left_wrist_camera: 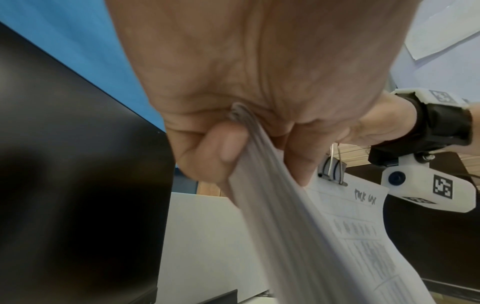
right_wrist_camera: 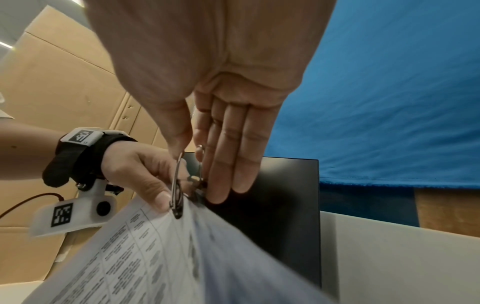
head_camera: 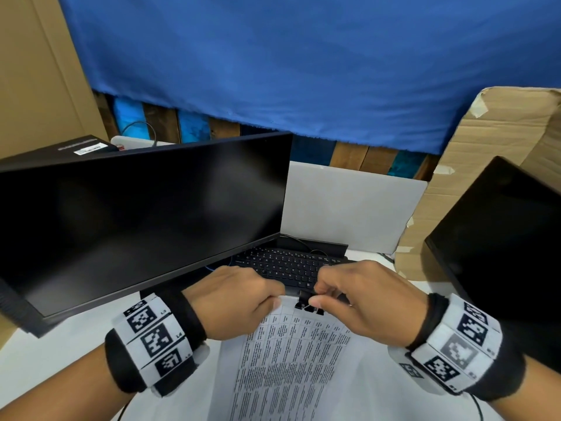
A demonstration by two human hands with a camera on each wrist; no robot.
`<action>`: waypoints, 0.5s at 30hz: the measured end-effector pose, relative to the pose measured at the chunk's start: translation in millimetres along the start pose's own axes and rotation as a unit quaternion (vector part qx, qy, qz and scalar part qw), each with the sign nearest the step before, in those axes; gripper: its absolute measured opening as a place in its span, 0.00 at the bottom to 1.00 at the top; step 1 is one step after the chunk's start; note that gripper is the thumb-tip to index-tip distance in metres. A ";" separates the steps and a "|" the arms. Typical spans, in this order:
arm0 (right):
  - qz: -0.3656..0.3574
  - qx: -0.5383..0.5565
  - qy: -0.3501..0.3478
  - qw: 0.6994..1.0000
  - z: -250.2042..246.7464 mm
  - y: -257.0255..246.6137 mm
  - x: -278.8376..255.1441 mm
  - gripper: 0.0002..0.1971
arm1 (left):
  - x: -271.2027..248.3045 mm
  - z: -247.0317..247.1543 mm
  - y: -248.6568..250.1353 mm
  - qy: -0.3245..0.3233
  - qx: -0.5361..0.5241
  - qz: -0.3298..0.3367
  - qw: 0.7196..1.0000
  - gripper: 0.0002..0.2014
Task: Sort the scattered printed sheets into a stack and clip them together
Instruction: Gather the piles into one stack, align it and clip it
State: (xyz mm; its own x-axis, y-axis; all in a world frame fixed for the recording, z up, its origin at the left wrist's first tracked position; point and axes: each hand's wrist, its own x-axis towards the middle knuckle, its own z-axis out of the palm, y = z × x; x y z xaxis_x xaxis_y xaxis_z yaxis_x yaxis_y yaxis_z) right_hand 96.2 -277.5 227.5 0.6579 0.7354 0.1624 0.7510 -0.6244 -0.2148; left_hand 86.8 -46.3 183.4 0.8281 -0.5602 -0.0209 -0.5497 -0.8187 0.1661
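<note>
The left hand [head_camera: 233, 302] is pinching the top edge of the stack of printed sheets [head_camera: 288, 360], held above the desk at 6 o'clock of the keyboard [head_camera: 285, 265]. The right hand [head_camera: 364, 302] is squeezing the binder clip [head_camera: 308, 303] by its wire handles onto that edge, at 3 o'clock of the left thumb.

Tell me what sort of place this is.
Probably a makeshift office desk in a storage or workshop corner. A dark monitor and a black keyboard stand on the white desk, while cardboard boxes and a hung blue cloth surround it.
</note>
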 end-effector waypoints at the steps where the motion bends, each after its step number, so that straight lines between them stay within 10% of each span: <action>1: 0.002 -0.001 -0.006 1.000 0.1 -0.6 1.1 0.14 | -0.1 -1.0 0.9 0.000 0.000 0.001 1.000 0.12; 10: 0.060 0.079 -0.050 0.994 -1.9 1.3 5.1 0.12 | -0.7 -2.1 0.8 0.012 -0.006 0.018 1.000 0.12; 15: 0.088 0.042 -0.076 0.992 -5.2 1.2 3.9 0.29 | -1.0 -0.4 -1.3 0.003 -0.015 0.013 1.000 0.13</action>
State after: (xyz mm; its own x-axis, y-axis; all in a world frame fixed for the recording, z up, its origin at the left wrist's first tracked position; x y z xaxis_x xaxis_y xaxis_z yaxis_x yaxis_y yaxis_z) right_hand 99.9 -276.8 232.9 0.7573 0.6524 -0.0307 0.6139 -0.7271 -0.3074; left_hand 86.7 -44.6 183.6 0.8146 -0.5799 -0.0109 -0.5670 -0.8003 0.1951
